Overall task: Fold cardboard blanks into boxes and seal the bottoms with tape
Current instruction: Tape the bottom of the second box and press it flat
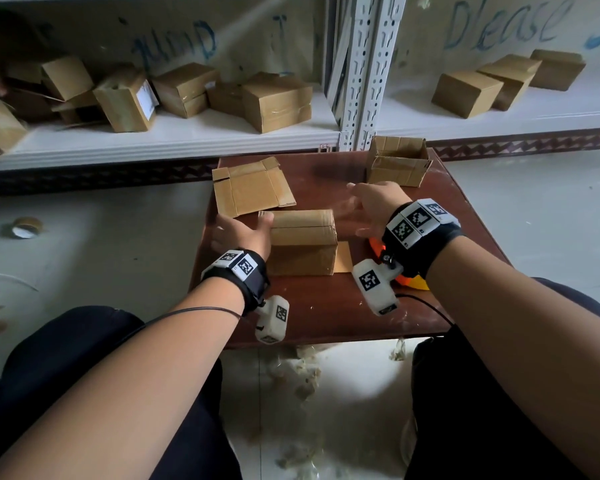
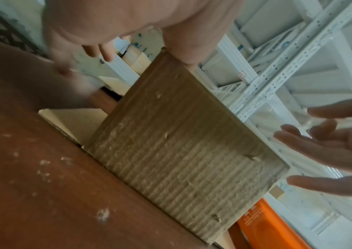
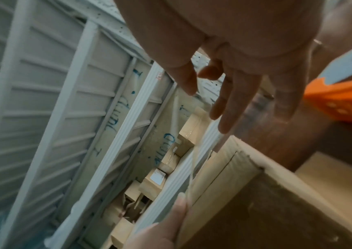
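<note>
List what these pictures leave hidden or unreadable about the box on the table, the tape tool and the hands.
- Orange tape tool: head view, mostly behind the right wrist band; its shape is unclear.
- Box seam: no view shows whether tape is on it.
- Right hand: motion-blurred in head view; contact with the box undecidable.
- Left hand fingers: head view, hidden behind the box's left end.

A low reddish-brown wooden desk [image 1: 333, 306] is standing on a pale floor [image 1: 101, 244] that is showing scraps and dust. Behind it, white metal shelving [image 1: 187, 133] is running along the wall, its perforated uprights [image 1: 371, 64] meeting in the middle. The backing board [image 1: 174, 39] is carrying blue handwriting. A dark patterned skirting strip [image 1: 534, 143] is lining the base. Soft daylight is falling across everything.
</note>
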`<control>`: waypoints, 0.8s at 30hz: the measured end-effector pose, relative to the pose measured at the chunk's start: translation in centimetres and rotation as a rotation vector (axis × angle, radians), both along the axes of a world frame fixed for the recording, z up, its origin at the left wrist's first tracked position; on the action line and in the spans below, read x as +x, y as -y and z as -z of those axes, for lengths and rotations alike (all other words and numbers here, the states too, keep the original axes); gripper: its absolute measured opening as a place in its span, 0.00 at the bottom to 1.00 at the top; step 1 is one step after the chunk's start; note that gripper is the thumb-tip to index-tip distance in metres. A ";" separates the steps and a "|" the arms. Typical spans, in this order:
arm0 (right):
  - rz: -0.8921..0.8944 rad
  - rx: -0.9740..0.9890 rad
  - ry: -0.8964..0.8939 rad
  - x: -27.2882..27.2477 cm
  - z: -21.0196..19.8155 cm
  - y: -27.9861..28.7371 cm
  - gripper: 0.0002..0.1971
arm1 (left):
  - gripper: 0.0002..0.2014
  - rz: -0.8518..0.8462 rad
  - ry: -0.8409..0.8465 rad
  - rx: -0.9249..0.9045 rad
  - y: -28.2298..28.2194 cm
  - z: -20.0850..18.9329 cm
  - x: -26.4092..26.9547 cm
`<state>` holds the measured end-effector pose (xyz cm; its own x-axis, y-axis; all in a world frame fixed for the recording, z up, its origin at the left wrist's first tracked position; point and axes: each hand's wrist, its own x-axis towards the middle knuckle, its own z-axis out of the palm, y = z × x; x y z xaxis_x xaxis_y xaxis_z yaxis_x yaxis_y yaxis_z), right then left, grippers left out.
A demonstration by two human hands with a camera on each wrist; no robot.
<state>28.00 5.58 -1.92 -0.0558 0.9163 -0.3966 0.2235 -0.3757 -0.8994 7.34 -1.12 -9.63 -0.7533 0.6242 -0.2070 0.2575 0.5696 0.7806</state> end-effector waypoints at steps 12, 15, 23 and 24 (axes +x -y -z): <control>-0.136 0.441 0.459 2.2 -0.2 -0.3 0.16 | 0.16 0.354 -0.482 -0.070 -0.9 0.1 0.8; -0.124 0.432 0.459 2.6 -0.2 -0.2 0.21 | 0.15 0.365 -0.488 -0.098 -0.9 -0.2 0.8; -0.090 0.295 0.374 3.3 1.3 -0.5 0.24 | 0.16 0.306 -0.468 -0.072 -0.5 0.1 0.9; -0.080 0.257 0.339 3.4 1.6 -0.6 0.25 | 0.17 0.304 -0.461 -0.074 -0.6 0.3 0.9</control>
<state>31.37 6.18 -3.53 -0.0369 0.9858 -0.1638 0.5420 -0.1180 -0.8320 8.19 -0.52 -9.88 -0.5649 0.8237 0.0496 0.7238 0.4657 0.5092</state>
